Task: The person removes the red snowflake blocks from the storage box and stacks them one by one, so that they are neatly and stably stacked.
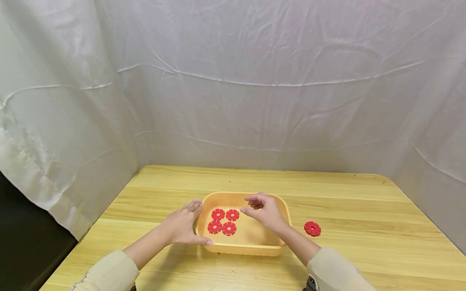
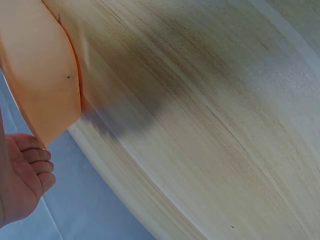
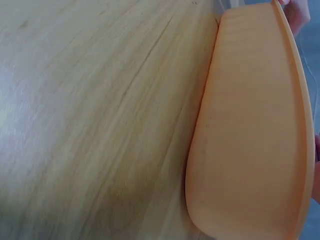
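Observation:
A shallow yellow-orange plastic tray with rounded corners stands on the table. Several red snowflake-shaped discs with notched edges and central holes lie grouped in its left half. My left hand holds the tray's left end, thumb along the front rim and fingers at the left side; in the left wrist view, its curled fingers show beside the tray's corner. Over the tray's right half hovers my right hand, thumb and fingers bent and apart, with nothing visible between them. Only the tray's outer wall fills most of the right wrist view's right side.
To the right of the tray, another red notched disc lies on the wood-grain table; whether it is stacked is unclear. A pale cloth curtain hangs behind and beside the table. Something dark is at the lower left.

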`<control>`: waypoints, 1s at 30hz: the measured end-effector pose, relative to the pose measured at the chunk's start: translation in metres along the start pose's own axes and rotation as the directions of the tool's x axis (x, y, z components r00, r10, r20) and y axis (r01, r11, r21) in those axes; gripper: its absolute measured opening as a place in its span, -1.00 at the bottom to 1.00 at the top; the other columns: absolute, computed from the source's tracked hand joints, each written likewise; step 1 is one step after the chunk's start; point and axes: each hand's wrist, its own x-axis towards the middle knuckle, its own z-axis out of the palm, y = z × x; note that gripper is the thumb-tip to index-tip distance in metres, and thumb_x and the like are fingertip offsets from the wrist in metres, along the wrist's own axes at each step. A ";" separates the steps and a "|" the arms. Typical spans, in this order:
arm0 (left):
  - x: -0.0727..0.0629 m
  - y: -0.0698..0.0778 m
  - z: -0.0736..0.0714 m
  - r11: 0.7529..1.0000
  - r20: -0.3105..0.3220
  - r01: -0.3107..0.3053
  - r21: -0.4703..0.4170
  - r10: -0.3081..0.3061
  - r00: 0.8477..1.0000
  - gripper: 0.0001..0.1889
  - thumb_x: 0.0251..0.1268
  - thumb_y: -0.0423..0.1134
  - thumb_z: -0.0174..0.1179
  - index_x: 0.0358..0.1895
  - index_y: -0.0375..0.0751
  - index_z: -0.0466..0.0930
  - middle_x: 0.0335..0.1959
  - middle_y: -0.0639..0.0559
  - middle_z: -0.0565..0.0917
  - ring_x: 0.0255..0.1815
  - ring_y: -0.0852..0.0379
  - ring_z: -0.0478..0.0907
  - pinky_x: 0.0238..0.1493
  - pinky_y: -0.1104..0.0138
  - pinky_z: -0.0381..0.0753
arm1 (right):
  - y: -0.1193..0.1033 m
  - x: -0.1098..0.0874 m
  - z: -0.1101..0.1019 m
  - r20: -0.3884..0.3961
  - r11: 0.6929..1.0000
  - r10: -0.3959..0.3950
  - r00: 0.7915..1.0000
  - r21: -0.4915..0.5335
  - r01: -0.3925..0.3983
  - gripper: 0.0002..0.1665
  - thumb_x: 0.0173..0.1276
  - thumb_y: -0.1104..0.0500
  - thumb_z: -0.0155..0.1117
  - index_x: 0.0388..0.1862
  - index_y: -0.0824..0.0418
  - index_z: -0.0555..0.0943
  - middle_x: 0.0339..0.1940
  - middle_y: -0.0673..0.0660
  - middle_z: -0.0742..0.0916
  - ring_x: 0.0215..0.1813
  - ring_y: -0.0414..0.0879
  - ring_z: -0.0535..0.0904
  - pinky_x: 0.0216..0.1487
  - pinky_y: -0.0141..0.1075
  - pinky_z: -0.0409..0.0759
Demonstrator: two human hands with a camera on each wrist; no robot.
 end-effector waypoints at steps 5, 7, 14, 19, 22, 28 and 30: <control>0.001 -0.001 0.001 1.000 -0.007 -0.001 -0.003 0.001 1.000 0.20 -0.27 0.50 0.19 0.30 -0.48 0.24 0.35 -0.38 0.25 0.39 -0.28 0.18 0.28 -0.08 0.33 | 0.001 0.003 0.009 0.016 1.000 -0.012 1.000 0.006 0.012 -0.63 0.04 0.26 0.44 -0.16 0.41 0.63 -0.28 0.34 0.63 -0.29 -0.16 0.51 -0.24 -0.46 0.53; 0.001 -0.001 0.001 1.000 -0.008 -0.002 -0.007 0.002 1.000 0.19 -0.27 0.50 0.19 0.30 -0.48 0.24 0.35 -0.38 0.25 0.39 -0.29 0.18 0.29 -0.08 0.32 | 0.001 0.004 0.013 0.028 1.000 -0.016 0.999 0.009 0.016 -0.61 0.04 0.25 0.43 -0.16 0.43 0.62 -0.28 0.35 0.64 -0.30 -0.16 0.51 -0.26 -0.47 0.53; 0.001 -0.001 0.002 1.000 -0.008 -0.005 -0.007 0.005 1.000 0.19 -0.26 0.50 0.18 0.30 -0.48 0.23 0.34 -0.38 0.26 0.39 -0.29 0.19 0.29 -0.08 0.33 | 0.007 0.007 0.027 0.101 1.000 0.000 0.995 -0.011 0.001 -0.60 0.05 0.26 0.42 -0.16 0.48 0.60 -0.32 0.30 0.65 -0.36 -0.22 0.48 -0.34 -0.51 0.52; 0.001 -0.002 0.002 1.000 -0.008 -0.008 -0.012 0.007 1.000 0.20 -0.25 0.50 0.18 0.30 -0.48 0.23 0.34 -0.38 0.26 0.39 -0.29 0.18 0.29 -0.08 0.32 | 0.011 0.007 0.033 0.152 0.999 0.000 0.988 -0.033 0.005 -0.62 0.06 0.25 0.42 -0.19 0.48 0.60 -0.37 0.24 0.66 -0.39 -0.22 0.48 -0.37 -0.51 0.51; 0.001 -0.002 0.002 1.000 -0.008 -0.006 -0.016 0.005 1.000 0.20 -0.26 0.51 0.18 0.30 -0.48 0.23 0.34 -0.38 0.26 0.39 -0.29 0.18 0.29 -0.08 0.33 | 0.013 0.007 0.035 0.185 0.999 0.003 0.983 -0.037 0.004 -0.63 0.06 0.26 0.41 -0.20 0.49 0.60 -0.38 0.21 0.66 -0.38 -0.21 0.47 -0.37 -0.51 0.49; 0.001 -0.003 0.003 1.000 -0.016 -0.008 -0.008 0.008 1.000 0.20 -0.27 0.51 0.18 0.30 -0.48 0.24 0.34 -0.39 0.26 0.39 -0.29 0.18 0.29 -0.07 0.33 | 0.016 0.007 0.035 0.259 0.998 0.045 0.965 -0.057 -0.031 -0.68 0.06 0.32 0.39 -0.22 0.50 0.60 -0.42 0.17 0.64 -0.38 -0.21 0.44 -0.38 -0.52 0.46; 0.001 -0.002 0.003 1.000 -0.018 -0.011 -0.006 0.011 1.000 0.20 -0.26 0.51 0.18 0.30 -0.49 0.24 0.34 -0.39 0.26 0.39 -0.29 0.18 0.28 -0.07 0.33 | 0.017 0.007 0.036 0.275 0.997 0.058 0.960 -0.073 -0.039 -0.70 0.04 0.36 0.38 -0.24 0.50 0.60 -0.43 0.16 0.63 -0.38 -0.21 0.44 -0.38 -0.52 0.46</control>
